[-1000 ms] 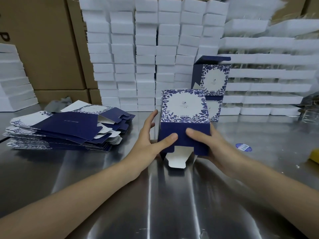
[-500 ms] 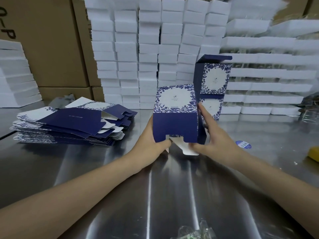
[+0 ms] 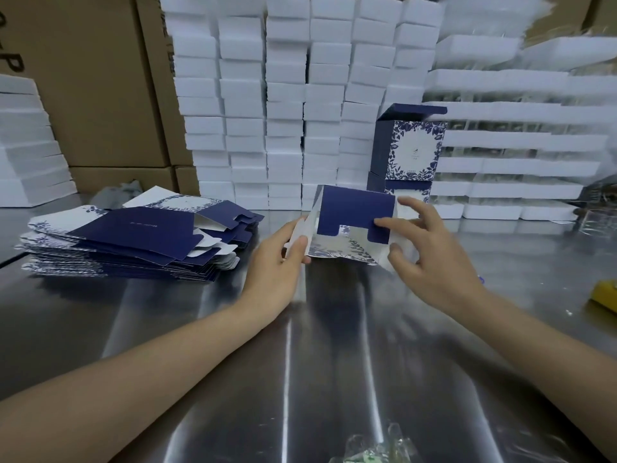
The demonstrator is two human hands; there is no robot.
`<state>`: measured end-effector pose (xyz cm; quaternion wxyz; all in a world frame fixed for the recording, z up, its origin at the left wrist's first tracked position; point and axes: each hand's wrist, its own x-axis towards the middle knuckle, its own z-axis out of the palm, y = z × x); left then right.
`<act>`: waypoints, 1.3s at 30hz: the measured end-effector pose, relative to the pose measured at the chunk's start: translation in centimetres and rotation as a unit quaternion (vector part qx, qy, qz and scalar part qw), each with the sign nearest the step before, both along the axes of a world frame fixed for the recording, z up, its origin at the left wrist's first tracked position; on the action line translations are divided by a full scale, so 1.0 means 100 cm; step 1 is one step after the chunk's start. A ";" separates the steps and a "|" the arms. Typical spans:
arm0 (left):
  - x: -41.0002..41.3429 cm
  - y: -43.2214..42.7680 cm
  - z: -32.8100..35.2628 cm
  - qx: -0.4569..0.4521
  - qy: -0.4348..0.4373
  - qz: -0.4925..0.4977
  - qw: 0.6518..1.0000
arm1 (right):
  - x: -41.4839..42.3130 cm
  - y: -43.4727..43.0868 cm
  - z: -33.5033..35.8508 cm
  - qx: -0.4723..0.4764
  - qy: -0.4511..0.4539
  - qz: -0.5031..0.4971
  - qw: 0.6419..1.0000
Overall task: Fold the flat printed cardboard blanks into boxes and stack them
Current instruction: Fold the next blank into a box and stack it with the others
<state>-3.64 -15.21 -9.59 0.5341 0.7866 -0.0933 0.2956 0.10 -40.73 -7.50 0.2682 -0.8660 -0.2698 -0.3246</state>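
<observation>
Steel table [image 3: 317, 362] runs bare and shiny from the near edge up to the hands, and this wide strip between the two forearms is the freest room. On the left, a pile of flat blanks [image 3: 133, 238] lies near the left wrist, its notched flaps pointing toward the middle. Along the back, a wall of white foam blocks [image 3: 287, 95] closes the table off, with brown cartons [image 3: 93, 78] to its left. A stack of folded boxes [image 3: 412, 152] stands against the foam, just behind the right hand's fingers, the top one with its lid flap raised. At the right edge sits a yellow object [image 3: 604, 294], and crumpled clear wrap [image 3: 374, 446] lies at the near edge.

Between the hands, just above the table, a half-folded box [image 3: 354, 208] is tilted with its open end toward the camera and a navy flap folded across it. The left hand [image 3: 277, 262] grips the box's left wall, thumb on the near side and fingers behind it. The right hand [image 3: 430, 259] pinches the right side: the index finger lies on the navy flap's lower right corner, the thumb curls against the blurred white side flap below, and the other fingers spread loose above the box's top right edge.
</observation>
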 end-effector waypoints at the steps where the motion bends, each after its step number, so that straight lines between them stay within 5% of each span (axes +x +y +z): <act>1: -0.001 0.000 0.000 0.012 -0.014 0.001 1.000 | -0.001 0.000 0.000 -0.002 -0.001 -0.008 1.000; 5: -0.011 -0.002 0.003 0.136 -0.132 0.015 0.982 | -0.002 0.000 0.003 0.000 -0.004 -0.052 0.999; 11: -0.023 -0.009 0.004 0.325 -0.316 -0.005 0.891 | -0.008 -0.003 0.010 0.026 0.042 -0.079 0.996; 14: -0.031 -0.017 0.006 0.361 -0.368 -0.023 0.857 | -0.010 -0.002 0.015 -0.015 0.016 -0.097 0.995; 16: -0.036 -0.022 0.007 0.330 -0.372 -0.055 0.866 | -0.009 0.001 0.016 0.016 0.020 -0.105 0.994; 20: -0.042 -0.025 0.009 0.246 -0.324 -0.086 0.909 | -0.010 0.005 0.012 0.228 0.123 -0.017 0.966; 29: -0.027 -0.010 0.006 0.140 -0.155 -0.131 0.969 | -0.035 0.034 0.010 0.520 0.274 0.067 0.806; 34: -0.024 -0.017 -0.003 0.109 -0.010 -0.186 0.976 | -0.056 0.050 0.008 0.477 0.365 0.198 0.775; 39: -0.026 -0.031 -0.006 0.040 0.121 -0.191 0.973 | -0.071 0.062 0.003 0.373 0.412 0.261 0.789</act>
